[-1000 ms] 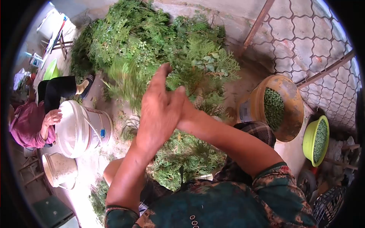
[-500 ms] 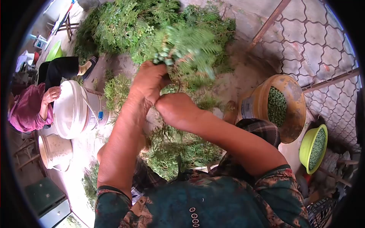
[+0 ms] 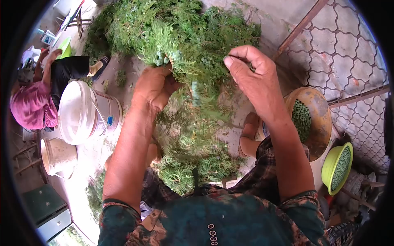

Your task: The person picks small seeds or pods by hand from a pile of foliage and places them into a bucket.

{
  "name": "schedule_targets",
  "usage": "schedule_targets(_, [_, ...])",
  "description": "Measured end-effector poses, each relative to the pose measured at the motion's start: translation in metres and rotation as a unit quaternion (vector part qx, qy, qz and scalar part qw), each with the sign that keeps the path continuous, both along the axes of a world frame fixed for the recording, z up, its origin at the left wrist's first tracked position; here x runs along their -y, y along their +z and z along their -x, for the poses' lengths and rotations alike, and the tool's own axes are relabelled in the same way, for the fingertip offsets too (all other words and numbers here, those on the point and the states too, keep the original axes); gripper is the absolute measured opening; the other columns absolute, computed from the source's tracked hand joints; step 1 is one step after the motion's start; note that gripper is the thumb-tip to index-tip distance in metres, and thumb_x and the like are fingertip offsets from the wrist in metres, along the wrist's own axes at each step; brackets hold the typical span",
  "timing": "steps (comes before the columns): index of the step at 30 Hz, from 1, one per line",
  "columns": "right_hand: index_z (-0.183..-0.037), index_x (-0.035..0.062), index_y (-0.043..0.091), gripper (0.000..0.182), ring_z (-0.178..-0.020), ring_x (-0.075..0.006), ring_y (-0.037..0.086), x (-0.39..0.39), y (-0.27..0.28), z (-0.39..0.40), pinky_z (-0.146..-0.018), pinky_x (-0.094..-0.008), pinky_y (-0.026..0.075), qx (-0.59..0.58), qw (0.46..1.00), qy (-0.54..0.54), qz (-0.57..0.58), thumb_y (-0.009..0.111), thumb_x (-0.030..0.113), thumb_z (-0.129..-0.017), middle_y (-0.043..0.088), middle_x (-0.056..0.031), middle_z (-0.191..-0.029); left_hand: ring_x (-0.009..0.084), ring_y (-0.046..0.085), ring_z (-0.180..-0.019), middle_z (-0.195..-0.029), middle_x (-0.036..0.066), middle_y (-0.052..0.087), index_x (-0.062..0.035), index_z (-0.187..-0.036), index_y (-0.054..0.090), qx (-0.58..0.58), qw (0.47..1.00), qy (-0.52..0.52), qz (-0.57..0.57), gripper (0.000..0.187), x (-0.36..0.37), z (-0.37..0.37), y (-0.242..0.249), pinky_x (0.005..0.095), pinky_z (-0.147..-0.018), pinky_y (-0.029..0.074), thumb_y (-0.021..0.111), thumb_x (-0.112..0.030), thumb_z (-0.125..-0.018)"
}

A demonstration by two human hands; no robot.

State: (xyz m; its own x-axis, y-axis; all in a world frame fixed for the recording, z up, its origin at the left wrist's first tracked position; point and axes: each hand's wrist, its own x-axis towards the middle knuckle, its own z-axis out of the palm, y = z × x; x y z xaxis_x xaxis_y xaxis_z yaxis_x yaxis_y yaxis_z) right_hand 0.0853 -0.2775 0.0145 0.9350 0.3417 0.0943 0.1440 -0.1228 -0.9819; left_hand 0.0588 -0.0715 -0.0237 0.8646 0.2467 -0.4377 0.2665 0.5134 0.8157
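My left hand (image 3: 154,87) is closed around a leafy green sprig (image 3: 164,43) with pale blue-green berries, held in front of the branch pile. To the right and apart from it, my right hand (image 3: 253,74) is raised with its fingers curled and thumb near the index fingertip. Whether anything small sits in that pinch cannot be made out. Between the two hands, blurred green bits with berries (image 3: 195,93) hang or fall over the floor.
A large pile of green branches (image 3: 131,30) lies ahead. Right are a yellowish bucket (image 3: 322,119) and a lime basin (image 3: 328,174), both holding green berries, beside wire mesh (image 3: 342,53). Left stand white buckets (image 3: 76,112) and a seated person (image 3: 35,104). Cut foliage (image 3: 201,166) lies between my legs.
My right hand has left my left wrist area and moved up and right. The sprig in my left hand has shifted left. The other person's arm has moved away from the white bucket.
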Motion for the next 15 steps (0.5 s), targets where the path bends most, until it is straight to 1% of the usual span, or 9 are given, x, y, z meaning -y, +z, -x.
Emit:
schedule_targets(3, [-0.089,-0.0018,0.058,0.017,-0.065,-0.004,0.044,0.001,-0.002,-0.001,-0.056,-0.0215,0.038,0.031,0.999,0.035,0.018,0.06,0.015,-0.085,0.052,0.0016,-0.072,0.0244,0.06,-0.094,-0.107,0.017,0.058,0.0052,-0.113,0.048,-0.004,1.0,0.017,-0.009,0.026,-0.005,0.001,-0.005,0.0361,-0.082,0.051,0.033,-0.004,-0.093])
schedule_targets(6, [-0.094,-0.0018,0.057,0.021,-0.072,-0.0055,0.047,-0.002,0.0,0.004,-0.061,-0.0218,0.042,-0.04,0.994,0.104,0.004,0.061,0.017,-0.085,0.054,-0.0012,-0.079,0.025,0.06,-0.093,-0.106,0.019,0.057,0.0061,-0.114,0.047,-0.013,1.0,0.017,-0.019,0.029,-0.014,-0.001,-0.012,0.0361,-0.082,0.052,0.03,-0.007,-0.095])
schedule_targets(8, [-0.102,-0.0015,0.055,0.028,-0.078,-0.0082,0.05,-0.007,-0.005,0.008,-0.066,-0.0224,0.044,0.022,0.986,0.163,0.017,0.061,0.02,-0.086,0.056,-0.0039,-0.088,0.0257,0.061,-0.077,-0.091,0.019,0.059,0.0079,-0.097,0.052,0.025,0.995,0.081,0.044,0.017,-0.01,0.0,-0.006,0.0387,-0.066,0.055,0.041,0.0,-0.087])
schedule_targets(9, [-0.109,-0.0007,0.051,0.036,-0.082,-0.011,0.052,-0.01,0.002,0.013,-0.07,-0.0242,0.045,0.006,0.982,0.183,0.032,0.062,0.023,-0.085,0.057,-0.0075,-0.095,0.0265,0.061,-0.079,-0.092,0.019,0.059,0.0085,-0.098,0.052,0.028,0.994,0.094,0.042,0.017,-0.007,0.003,-0.001,0.0399,-0.067,0.055,0.043,0.0,-0.087])
schedule_targets(10, [-0.109,-0.0007,0.051,0.036,-0.082,-0.011,0.052,-0.014,-0.004,0.016,-0.07,-0.0242,0.045,0.004,0.982,0.188,0.033,0.062,0.023,-0.085,0.057,-0.0075,-0.095,0.0265,0.061,-0.079,-0.092,0.019,0.059,0.0085,-0.098,0.052,0.027,0.994,0.098,0.043,0.017,-0.005,0.004,0.004,0.0399,-0.067,0.055,0.043,0.0,-0.087])
schedule_targets(12, [-0.114,0.0021,0.05,0.039,-0.069,-0.0116,0.053,-0.023,-0.022,0.021,-0.065,-0.027,0.045,0.101,0.982,0.162,0.006,0.064,0.022,-0.083,0.06,-0.001,-0.083,0.0269,0.061,-0.082,-0.094,0.019,0.058,0.0086,-0.099,0.051,-0.024,0.993,0.116,-0.001,0.017,-0.002,0.005,0.008,0.0415,-0.071,0.055,0.045,0.0,-0.087])
schedule_targets(13, [-0.116,0.0014,0.046,0.046,-0.073,-0.0168,0.055,-0.025,-0.023,0.022,-0.064,-0.031,0.047,0.127,0.975,0.18,0.037,0.065,0.025,-0.081,0.06,-0.0143,-0.088,0.0279,0.061,-0.081,-0.094,0.019,0.058,0.0085,-0.1,0.051,-0.013,0.993,0.116,0.017,0.017,-0.003,0.006,0.005,0.0424,-0.07,0.055,0.046,-0.001,-0.087])
schedule_targets(14, [-0.116,0.0014,0.046,0.046,-0.073,-0.0168,0.055,-0.028,-0.026,0.023,-0.064,-0.031,0.047,0.128,0.975,0.18,0.037,0.065,0.025,-0.081,0.06,-0.0143,-0.088,0.0279,0.061,-0.081,-0.094,0.019,0.058,0.0085,-0.1,0.051,-0.013,0.993,0.117,0.017,0.017,-0.005,0.007,0.0,0.0424,-0.07,0.055,0.046,-0.001,-0.087])
schedule_targets(15, [-0.115,0.0018,0.046,0.045,-0.068,-0.0174,0.054,-0.031,-0.029,0.024,-0.06,-0.0328,0.045,0.183,0.966,0.147,0.107,0.065,0.024,-0.081,0.06,-0.0129,-0.08,0.0284,0.061,-0.083,-0.095,0.019,0.058,0.0086,-0.102,0.05,-0.002,0.993,0.104,0.051,0.017,-0.007,0.006,-0.007,0.0429,-0.07,0.054,0.046,-0.001,-0.088])
